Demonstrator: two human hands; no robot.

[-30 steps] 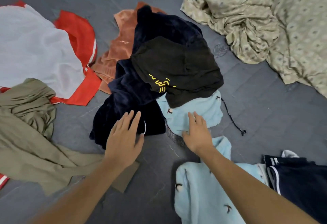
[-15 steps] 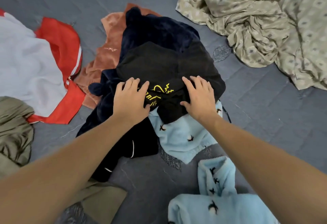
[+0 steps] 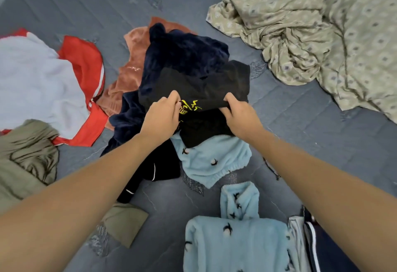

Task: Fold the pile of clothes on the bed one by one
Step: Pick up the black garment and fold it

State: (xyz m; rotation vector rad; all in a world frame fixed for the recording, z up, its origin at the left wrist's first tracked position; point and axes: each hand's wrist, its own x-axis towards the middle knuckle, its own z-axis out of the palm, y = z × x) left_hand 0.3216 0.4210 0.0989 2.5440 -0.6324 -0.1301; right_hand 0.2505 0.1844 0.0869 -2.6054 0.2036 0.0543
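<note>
Grey bed (image 3: 300,134) below, both arms stretch forward, left hand (image 3: 160,119) and right hand (image 3: 238,113) each pinching the black garment (image 3: 204,86) atop the pile.

Your hands grip a matt black cloth top (image 3: 204,86) w/ yellow print, over a plush navy fleece (image 3: 182,54). Pale blue fleece (image 3: 214,157), fuzzy w/ small dark motifs, lies beneath. Rust velour (image 3: 129,76) looks soft, slight sheen. Patterned sheet (image 3: 300,28): thin, crumpled cotton-like cloth. The bed (image 3: 322,153) is grey quilted fabric, matt.
</note>
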